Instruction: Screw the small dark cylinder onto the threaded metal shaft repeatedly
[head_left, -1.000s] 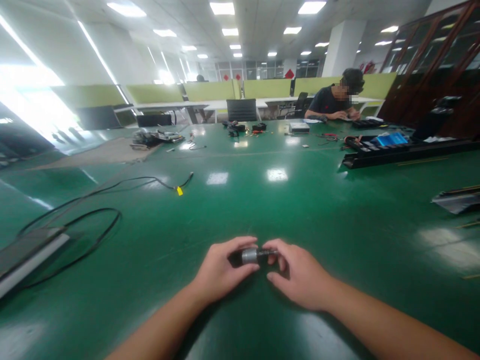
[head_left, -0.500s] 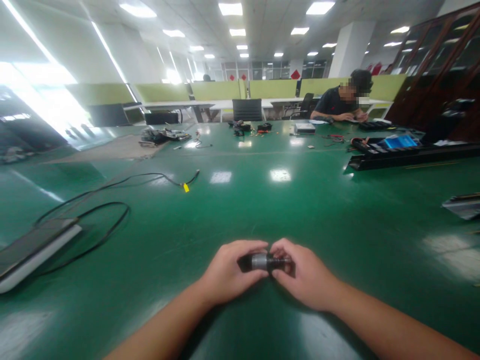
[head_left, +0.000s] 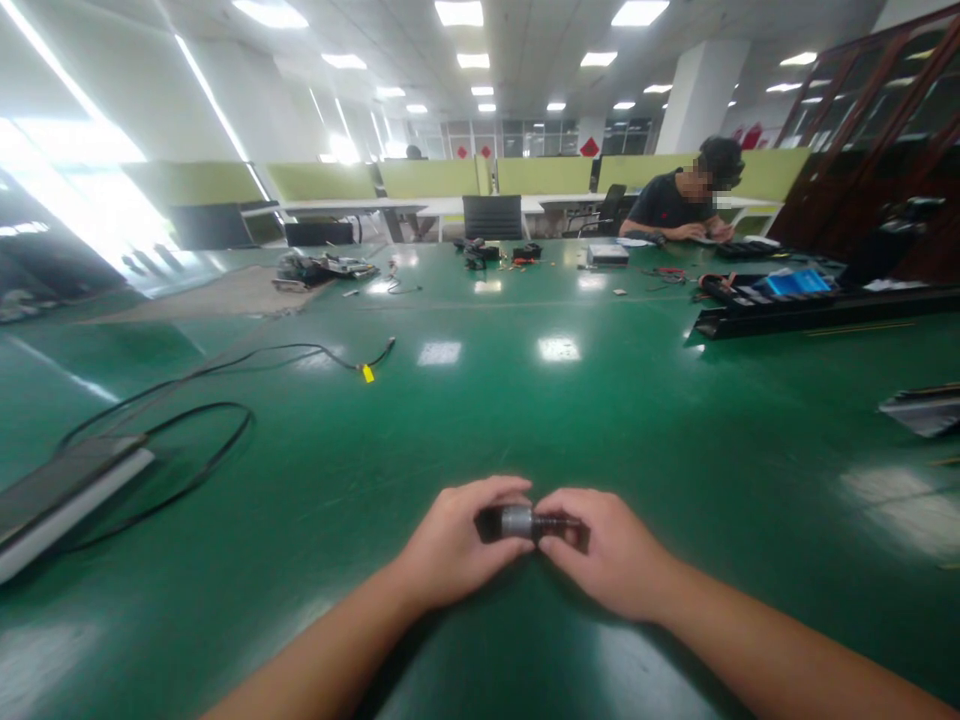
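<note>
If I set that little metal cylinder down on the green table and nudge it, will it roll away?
Probably. The cylinder looks round and lies on its side between the left hand and right hand, so it would likely roll. The table looks glossy and smooth, giving little to stop it. Its shiny metal end suggests it is stiff and fairly heavy for its size.

small cylindrical part (head_left: 525,522), silver band at left, dark ribbed section at right, lying horizontal, pinched between both hands just above the near green table (head_left: 600,400).
</note>
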